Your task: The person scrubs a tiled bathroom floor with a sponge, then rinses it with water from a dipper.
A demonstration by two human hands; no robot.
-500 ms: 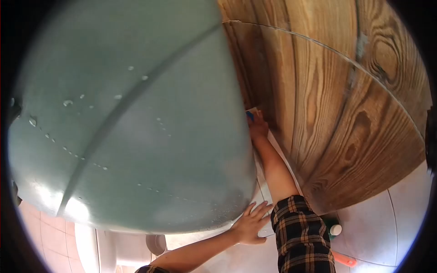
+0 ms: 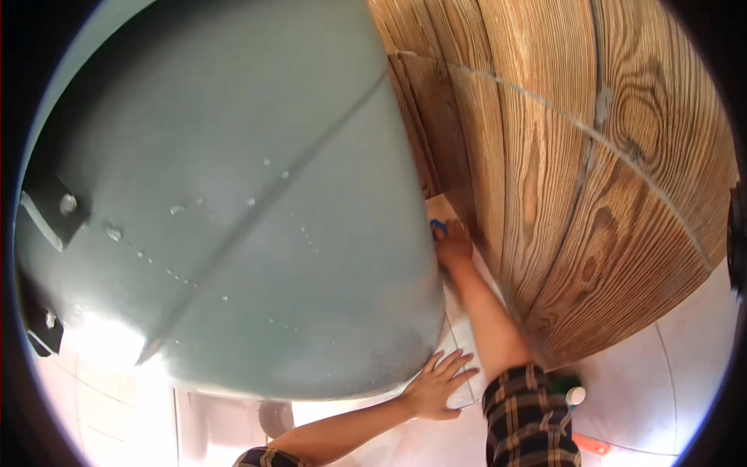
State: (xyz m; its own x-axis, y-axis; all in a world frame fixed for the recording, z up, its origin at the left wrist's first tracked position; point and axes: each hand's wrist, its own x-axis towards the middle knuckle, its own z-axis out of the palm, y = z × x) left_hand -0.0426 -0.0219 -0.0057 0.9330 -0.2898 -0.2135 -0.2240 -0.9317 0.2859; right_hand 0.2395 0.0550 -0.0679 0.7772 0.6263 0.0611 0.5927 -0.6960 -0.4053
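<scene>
My right hand (image 2: 454,243) reaches into the narrow gap between a grey-green panel (image 2: 272,194) and a wood-patterned wall (image 2: 537,156). Its fingers are closed on a small blue object (image 2: 438,229) whose kind I cannot make out, low over the pale floor strip at the foot of the wall. Fingers spread, my left hand (image 2: 440,385) rests on the white tiled floor beside the panel's lower edge and holds nothing. Water drops dot the panel's smooth surface.
Behind my right sleeve, a green bottle with a white cap (image 2: 575,395) and an orange handle (image 2: 591,445) lie on the floor. Dark metal fittings (image 2: 50,206) sit on the panel's left edge. White fixture-like shapes (image 2: 214,424) are below the panel.
The view has shifted, bringing the panel's left edge and its fittings into sight. My right hand has drawn slightly back toward me along the gap. My left hand stays on the floor.
</scene>
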